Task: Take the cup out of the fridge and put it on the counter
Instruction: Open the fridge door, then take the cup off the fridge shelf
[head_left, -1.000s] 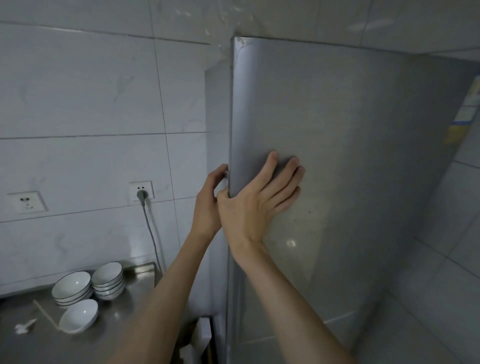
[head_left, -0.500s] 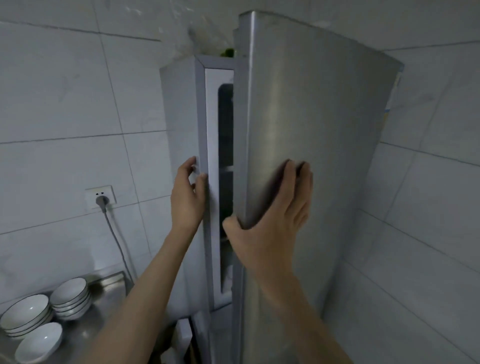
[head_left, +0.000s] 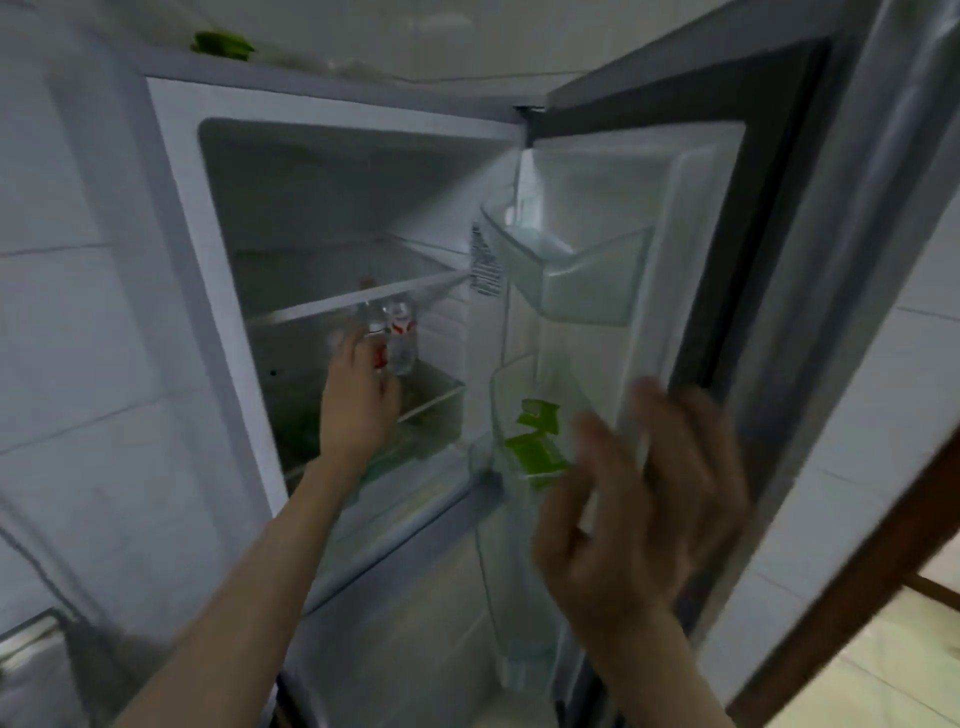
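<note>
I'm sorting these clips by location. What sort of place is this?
Most likely a small home kitchen. An open fridge with shelves and door bins fills the view, the walls are tiled, and the left hand reaches toward clear red-marked containers on a shelf.

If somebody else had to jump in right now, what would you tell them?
Left hand is inside the fridge, reaching at the clear red-marked cup on the middle shelf; too blurred to tell if it grips.
Right hand is open and empty, by the door.
Done: the door is open.
Left: grasp the cup, lift it out, set it on the counter.
</note>
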